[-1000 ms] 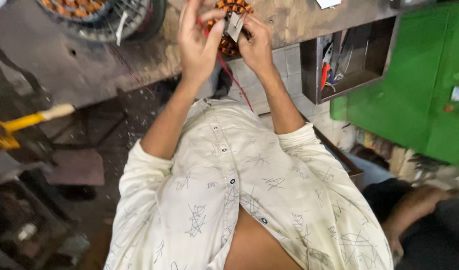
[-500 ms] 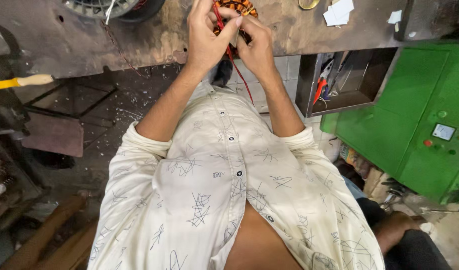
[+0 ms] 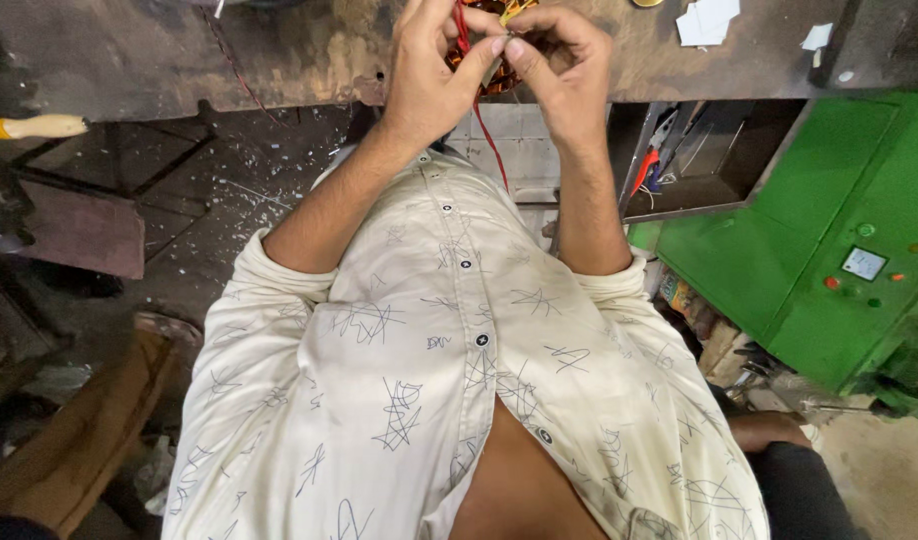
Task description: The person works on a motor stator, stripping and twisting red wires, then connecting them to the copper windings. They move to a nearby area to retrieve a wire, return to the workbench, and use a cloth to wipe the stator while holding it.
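You pinched a red wire between the fingertips of your left hand and right hand, both closed on it just beneath the copper winding, perhaps to keep it taut.

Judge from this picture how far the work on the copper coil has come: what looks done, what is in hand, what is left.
Done: the copper coil already sits wound on the workbench. In hand: the left hand and right hand pinch something small together above it, with a red wire hanging down between them. Left: the wire's lower end still dangles loose; the rest of the coil is hidden, so I cannot tell more.
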### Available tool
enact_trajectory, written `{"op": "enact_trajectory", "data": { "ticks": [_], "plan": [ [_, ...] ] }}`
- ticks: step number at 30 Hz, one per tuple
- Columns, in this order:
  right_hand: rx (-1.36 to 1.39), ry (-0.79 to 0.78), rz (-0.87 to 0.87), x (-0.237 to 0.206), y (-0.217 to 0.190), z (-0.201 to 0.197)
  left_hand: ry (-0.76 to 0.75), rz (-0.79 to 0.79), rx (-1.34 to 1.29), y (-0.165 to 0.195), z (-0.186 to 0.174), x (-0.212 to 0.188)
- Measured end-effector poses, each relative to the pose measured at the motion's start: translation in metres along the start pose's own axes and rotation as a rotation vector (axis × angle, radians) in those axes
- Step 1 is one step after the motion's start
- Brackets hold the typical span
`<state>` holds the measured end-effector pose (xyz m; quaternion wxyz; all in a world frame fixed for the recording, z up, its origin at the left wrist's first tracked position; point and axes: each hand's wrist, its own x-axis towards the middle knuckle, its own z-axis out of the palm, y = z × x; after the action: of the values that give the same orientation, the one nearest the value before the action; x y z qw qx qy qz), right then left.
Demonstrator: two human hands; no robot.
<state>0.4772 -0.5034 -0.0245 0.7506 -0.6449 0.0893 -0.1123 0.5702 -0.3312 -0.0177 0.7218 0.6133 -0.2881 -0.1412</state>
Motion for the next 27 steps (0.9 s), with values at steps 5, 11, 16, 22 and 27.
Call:
{"op": "enact_trajectory", "data": {
  "ticks": [5, 11, 16, 22, 27],
  "plan": [
    [-0.070, 0.048, -0.006, 0.003, 0.005, 0.014, 0.035, 0.035, 0.233, 0.012, -0.006, -0.006],
    [-0.741, 0.147, -0.305, -0.004, -0.006, 0.045, 0.102, 0.028, 0.273, 0.019, -0.004, -0.013],
    [-0.701, 0.303, -0.305, -0.006, 0.000, 0.059, 0.071, -0.060, 0.253, 0.015, -0.005, -0.022],
    [-0.480, 0.392, -0.186, -0.010, 0.015, 0.063, 0.084, -0.033, 0.247, 0.016, 0.000, -0.029],
    [-0.547, 0.355, -0.198, -0.013, 0.006, 0.058, 0.045, -0.059, 0.244, 0.024, -0.001, -0.024]
  ]
}}
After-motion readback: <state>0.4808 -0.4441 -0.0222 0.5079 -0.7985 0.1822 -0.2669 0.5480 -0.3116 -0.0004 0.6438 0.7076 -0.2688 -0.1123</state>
